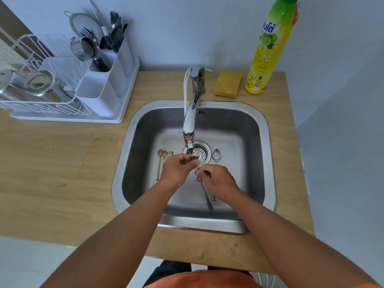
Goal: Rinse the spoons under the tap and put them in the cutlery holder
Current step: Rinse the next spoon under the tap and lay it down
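1. Both hands meet under the tap [192,113] spout, over the drain: right hand [218,181] has its grip pinched on a spoon [205,194]; left hand [178,170] has fingers curled at the spoon's bowl end, hold unclear.
2. Surface [62,173]: pale wood, carrying the steel sink [268,154].
3. Dish rack [41,96], white, left rear; cutlery holder [104,88] on its right side, forks and spoons upright in the back compartments.
4. Detergent bottle [268,48], yellow-green, right rear; lime picture on label, script not legible to me.
5. Sponge [228,83], yellow, between bottle and tap.
6. Held spoon: long axis runs near-far, handle toward the person, bowl hidden at the fingers.
7. Sink floor: gold spoons [160,161] left of the hands, a silver spoon [216,155] right of the drain, bowls pointing away.
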Motion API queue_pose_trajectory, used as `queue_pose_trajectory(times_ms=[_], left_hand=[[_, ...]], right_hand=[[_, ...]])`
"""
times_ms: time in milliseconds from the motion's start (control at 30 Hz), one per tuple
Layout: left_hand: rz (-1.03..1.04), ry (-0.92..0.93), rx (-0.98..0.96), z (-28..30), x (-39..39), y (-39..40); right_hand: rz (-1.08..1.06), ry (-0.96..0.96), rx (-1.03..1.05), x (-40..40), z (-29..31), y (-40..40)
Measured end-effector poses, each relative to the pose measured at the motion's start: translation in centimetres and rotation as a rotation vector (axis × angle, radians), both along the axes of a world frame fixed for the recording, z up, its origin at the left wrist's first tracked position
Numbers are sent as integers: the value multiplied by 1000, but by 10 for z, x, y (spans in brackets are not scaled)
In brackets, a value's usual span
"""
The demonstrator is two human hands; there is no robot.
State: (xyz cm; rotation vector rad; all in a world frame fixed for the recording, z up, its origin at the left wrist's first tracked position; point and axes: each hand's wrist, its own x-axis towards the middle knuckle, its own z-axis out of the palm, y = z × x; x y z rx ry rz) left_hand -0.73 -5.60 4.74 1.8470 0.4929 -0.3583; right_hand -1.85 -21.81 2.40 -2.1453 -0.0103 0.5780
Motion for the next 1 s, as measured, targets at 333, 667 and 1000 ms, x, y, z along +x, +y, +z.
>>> queue_pose_trajectory(times_ms=[333,667,1000], left_hand=[[142,190,-80,-2,-17,-1],[85,178,-122,-2,-19,-1],[-29,322,-119,9,-23,5]], right_hand=[[-234,124,368,19,14,16],[-317,154,406,28,14,17],[-498,155,402,45,19,15]])
